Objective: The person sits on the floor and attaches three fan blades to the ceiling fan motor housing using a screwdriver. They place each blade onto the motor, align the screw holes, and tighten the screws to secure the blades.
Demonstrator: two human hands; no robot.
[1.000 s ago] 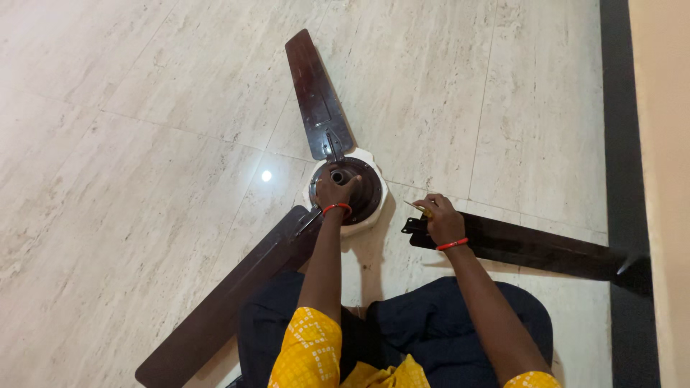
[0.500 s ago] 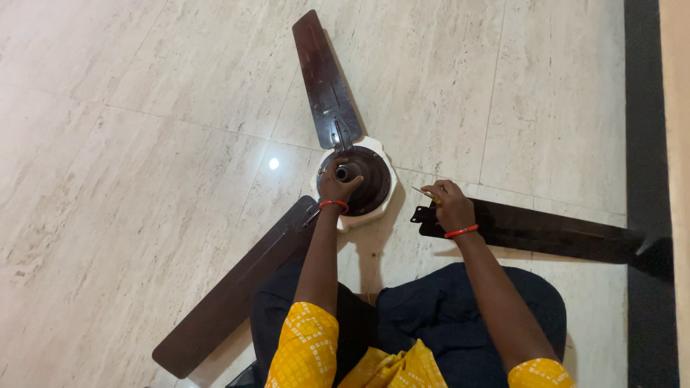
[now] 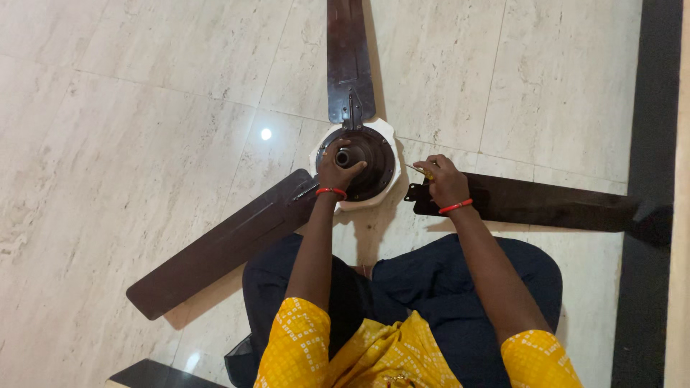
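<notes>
Three dark fan blades: one [image 3: 350,61] at top, one [image 3: 223,244] lower left, one [image 3: 546,203] right. One fan motor [image 3: 370,162]. One screwdriver [image 3: 420,171]. Two hands, two red bangles.

surface: pale marble-tile floor [image 3: 129,108] | on it: dark brown ceiling fan [image 3: 363,162], detached fan blade [image 3: 546,205]

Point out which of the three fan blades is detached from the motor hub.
The blade on the right, under the right hand. A gap separates its bracket from the motor hub; the top blade and lower-left blade reach it.
</notes>
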